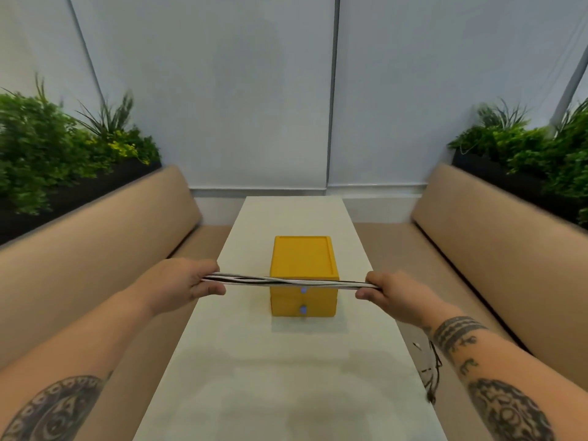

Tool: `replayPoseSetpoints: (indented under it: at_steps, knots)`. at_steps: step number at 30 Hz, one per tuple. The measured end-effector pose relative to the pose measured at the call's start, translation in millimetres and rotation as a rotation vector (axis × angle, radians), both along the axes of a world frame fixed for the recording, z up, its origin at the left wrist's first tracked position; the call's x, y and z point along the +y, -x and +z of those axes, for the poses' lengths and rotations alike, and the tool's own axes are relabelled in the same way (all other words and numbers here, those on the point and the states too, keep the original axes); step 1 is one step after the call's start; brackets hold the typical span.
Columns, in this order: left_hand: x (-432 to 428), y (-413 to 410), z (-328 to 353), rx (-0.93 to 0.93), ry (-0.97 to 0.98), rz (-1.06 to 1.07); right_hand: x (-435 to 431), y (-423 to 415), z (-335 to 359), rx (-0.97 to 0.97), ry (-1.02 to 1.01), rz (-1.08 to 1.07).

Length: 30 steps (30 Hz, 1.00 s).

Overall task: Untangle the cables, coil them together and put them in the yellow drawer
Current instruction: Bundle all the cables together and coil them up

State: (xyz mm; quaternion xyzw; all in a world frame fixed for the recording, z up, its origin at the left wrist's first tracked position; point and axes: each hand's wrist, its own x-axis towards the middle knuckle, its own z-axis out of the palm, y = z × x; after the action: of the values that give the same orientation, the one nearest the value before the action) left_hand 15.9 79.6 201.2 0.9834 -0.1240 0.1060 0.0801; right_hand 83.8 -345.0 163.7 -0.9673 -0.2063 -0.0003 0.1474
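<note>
The black and white cables (291, 282) are stretched taut in the air between the left hand (187, 281) and the right hand (394, 289), each grip clenched round one end of the bundle, just in front of the yellow drawer unit (302, 259). The strands cross and twist over one another, so I judge the untangling unfinished, with coiling and stowing left. Both drawers look closed, their contents hidden, on the white surface (286, 377).
</note>
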Motion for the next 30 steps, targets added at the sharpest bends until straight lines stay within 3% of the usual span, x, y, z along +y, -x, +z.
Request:
replayPoseSetpoints:
  at_steps: [5, 9, 12, 14, 16, 20, 24, 26, 30]
  knots:
    - [-12.8, -7.4, 5.9, 0.161, 0.027, 0.042, -18.6, -17.7, -1.4, 0.059, -0.074, -0.009]
    - [-26.9, -8.9, 18.0, 0.360, 0.222, 0.083, -28.0, -25.5, -10.4, 0.106, -0.140, -0.010]
    - [-41.2, -13.2, 29.4, 0.407, 0.311, 0.076, -28.4, -27.0, -18.3, 0.235, -0.182, -0.022]
    - [-48.9, -15.7, 40.1, 0.447, 0.321, 0.046, -22.4, -19.6, -15.7, 0.368, -0.089, -0.012]
    - [-57.5, -18.4, 51.6, 0.500, 0.227, -0.005, -4.5, -4.8, -1.5, 0.456, 0.004, 0.031]
    - [-86.0, -23.7, 69.6, 0.555, -0.071, -0.134, 79.3, 25.2, 45.1, 0.375, -0.239, 0.208]
    - [-94.4, -33.8, 84.4, 0.557, -0.104, -0.205, 145.4, 48.4, 70.6, 0.345, -0.377, 0.255]
    - [-86.5, -37.3, 84.4, 0.580, -0.006, -0.220, 152.5, 51.8, 73.9, 0.335, -0.404, 0.227]
    - [-62.5, -40.6, 66.0, 0.658, 0.426, -0.386, 150.2, 50.6, 78.7, 0.311, -0.353, 0.131]
